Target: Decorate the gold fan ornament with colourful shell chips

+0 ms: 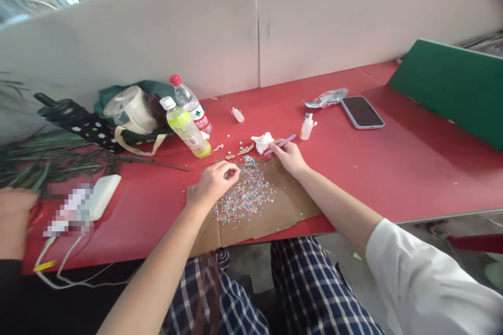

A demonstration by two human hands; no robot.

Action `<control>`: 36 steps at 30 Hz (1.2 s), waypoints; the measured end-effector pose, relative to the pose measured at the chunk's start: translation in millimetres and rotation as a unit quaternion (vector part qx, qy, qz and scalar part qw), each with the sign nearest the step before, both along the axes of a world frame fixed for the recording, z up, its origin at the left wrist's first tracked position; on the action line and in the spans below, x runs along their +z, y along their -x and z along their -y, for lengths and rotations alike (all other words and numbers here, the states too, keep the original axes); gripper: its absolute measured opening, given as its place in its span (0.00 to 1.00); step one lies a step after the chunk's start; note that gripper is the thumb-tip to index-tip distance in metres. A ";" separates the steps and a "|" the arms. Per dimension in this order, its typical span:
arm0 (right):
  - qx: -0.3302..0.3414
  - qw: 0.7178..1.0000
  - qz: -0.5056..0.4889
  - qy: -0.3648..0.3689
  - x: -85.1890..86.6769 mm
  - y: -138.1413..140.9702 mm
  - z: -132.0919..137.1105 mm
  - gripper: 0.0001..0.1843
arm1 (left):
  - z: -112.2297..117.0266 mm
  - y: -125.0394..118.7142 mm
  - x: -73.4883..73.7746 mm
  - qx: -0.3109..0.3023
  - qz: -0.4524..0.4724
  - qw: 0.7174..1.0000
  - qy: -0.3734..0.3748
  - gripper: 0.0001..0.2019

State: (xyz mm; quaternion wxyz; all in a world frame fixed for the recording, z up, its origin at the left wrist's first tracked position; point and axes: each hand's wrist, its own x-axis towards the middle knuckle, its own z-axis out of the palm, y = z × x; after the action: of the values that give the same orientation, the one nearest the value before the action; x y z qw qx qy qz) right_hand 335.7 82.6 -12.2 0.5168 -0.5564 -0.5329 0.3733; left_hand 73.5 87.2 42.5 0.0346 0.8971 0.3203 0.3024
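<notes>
A flat torn cardboard sheet (pixel 275 214) lies at the table's near edge, covered by a heap of tiny multicoloured beads and sequins (pixel 243 193). My left hand (pixel 215 183) hangs curled just over the heap, fingertips close together; anything between them is too small to tell. My right hand (pixel 288 158) rests at the cardboard's far edge, holding slim lilac tweezers (pixel 285 145). Just beyond those tweezers sits a crumpled white tissue (pixel 262 141). Small torn scraps of card and loose beads lie near the sheet's far edge.
On the red table (pixel 353 178) stand a small glue bottle (pixel 307 126), a small bottle (pixel 237 114), a green drink bottle (pixel 184 126), a water bottle (pixel 190 102), a phone (pixel 362 112) and a wrapper (pixel 326 98). A bag (pixel 131 112) sits left; another person's hand (pixel 13 220) shows there.
</notes>
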 end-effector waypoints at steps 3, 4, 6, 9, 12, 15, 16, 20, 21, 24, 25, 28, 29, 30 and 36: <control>-0.009 1.000 0.013 0.015 2.0 0.7 -2.5 0.17 | 22.7 -5.1 4.9 0.046 0.026 0.999 0.010 0.06; -0.013 1.000 0.018 0.019 3.1 1.1 -2.9 0.17 | 30.2 -6.9 4.1 0.066 0.037 0.997 0.012 0.05; -0.018 0.999 0.032 0.028 5.3 2.1 -2.7 0.16 | 42.6 -9.8 -1.5 0.099 0.059 0.993 0.020 0.07; -0.014 0.998 0.056 0.038 7.9 2.9 -0.5 0.16 | 52.0 -11.7 -17.2 0.120 0.091 0.988 0.037 0.12; -0.011 0.996 0.077 0.044 8.8 2.9 1.6 0.17 | 51.1 -11.0 -33.7 0.135 0.118 0.982 0.053 0.14; -0.013 0.995 0.085 0.045 7.0 2.6 0.8 0.17 | 46.7 -8.6 -43.9 0.148 0.130 0.978 0.072 0.14; -0.014 0.995 0.086 0.045 5.9 2.5 0.0 0.17 | 45.5 -7.9 -45.7 0.153 0.132 0.976 0.077 0.14; -0.013 0.995 0.087 0.041 1.5 1.4 -3.1 0.17 | 43.9 -7.5 -49.0 0.173 0.131 0.971 0.096 0.14; -0.011 0.995 0.088 0.040 0.7 1.1 -3.5 0.17 | 44.2 -8.0 -49.5 0.175 0.128 0.971 0.100 0.14; -0.006 0.995 0.090 0.038 -0.1 0.5 -3.4 0.17 | 44.8 -10.1 -50.4 0.172 0.117 0.972 0.113 0.13; -0.004 0.995 0.091 0.038 0.0 0.4 -3.2 0.17 | 44.8 -10.6 -50.5 0.171 0.115 0.971 0.117 0.13; -0.005 0.995 0.094 0.042 0.9 0.4 -2.7 0.17 | 44.2 -11.4 -49.9 0.176 0.113 0.969 0.131 0.14; -0.006 0.994 0.096 0.044 1.1 0.5 -2.7 0.17 | 43.9 -11.4 -49.4 0.179 0.113 0.968 0.136 0.14; -0.008 0.994 0.097 0.046 1.3 0.6 -2.9 0.17 | 43.6 -11.3 -48.7 0.182 0.112 0.967 0.141 0.14; -0.011 0.994 0.102 0.044 -1.7 1.1 -6.1 0.17 | 41.5 -9.8 -44.7 0.197 0.121 0.956 0.181 0.13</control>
State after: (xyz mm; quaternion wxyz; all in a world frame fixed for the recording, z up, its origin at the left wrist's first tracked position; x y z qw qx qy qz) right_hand 334.6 88.7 -13.9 0.4386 -0.6199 -0.5596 0.3319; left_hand 83.3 45.8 -2.2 0.1747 0.7519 0.5332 0.3461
